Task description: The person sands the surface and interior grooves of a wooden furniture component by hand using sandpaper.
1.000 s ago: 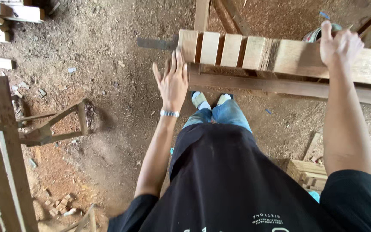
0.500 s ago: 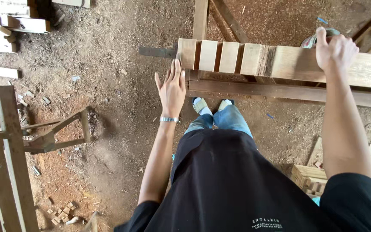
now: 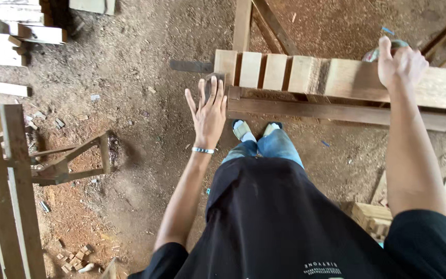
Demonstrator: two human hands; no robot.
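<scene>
We see the left hand point(image 3: 208, 111) spread flat and empty just beside the near left end of the plank stack point(image 3: 305, 75), gripping nothing. The right hand point(image 3: 401, 64) curls over the stack's far right top edge, seemingly to steady it on the wooden frame point(image 3: 336, 111) beneath.

Two hands point(image 3: 208, 111); four, perhaps five, short boards point(image 3: 264, 71); one bracelet point(image 3: 203, 150).

dirt floor point(image 3: 145, 67) | sawdust, wood scraps point(image 3: 73, 257) | stacked planks point(image 3: 11, 33)

Pale wooden boards point(image 3: 274, 72) side by side on trestle
</scene>
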